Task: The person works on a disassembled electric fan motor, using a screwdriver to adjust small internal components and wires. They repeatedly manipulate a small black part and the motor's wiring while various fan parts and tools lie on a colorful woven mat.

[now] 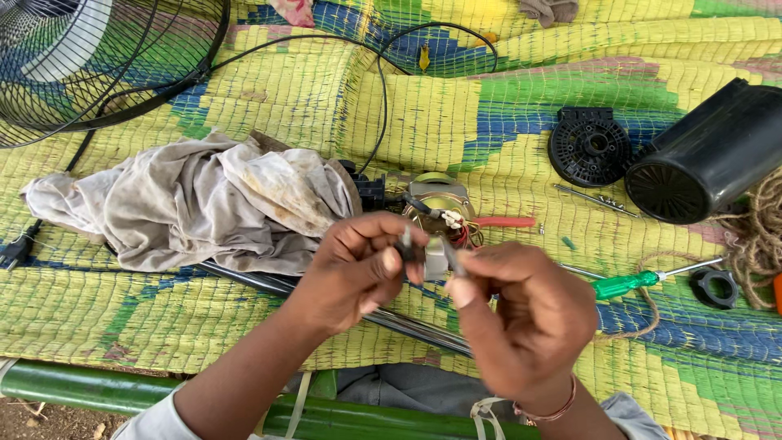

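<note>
My left hand [357, 265] pinches a small dark wire end between thumb and fingers, just above a small grey part [435, 259]. My right hand [525, 314] holds a thin metal tool or wire tip against the same spot. Both hands meet over a fan motor [441, 202] with a metal housing and coloured wires, which lies on a woven yellow, green and blue mat [285, 98]. What sits between the fingertips is partly hidden.
A dirty grey cloth [204, 204] lies left of the motor. A wire fan guard [90, 57] is at top left, with black cable [383, 90] running across. A black round plate [590, 147], black motor cover [709, 155], green-handled screwdriver [627, 283], red-handled tool [503, 222] and rope [762, 236] lie right.
</note>
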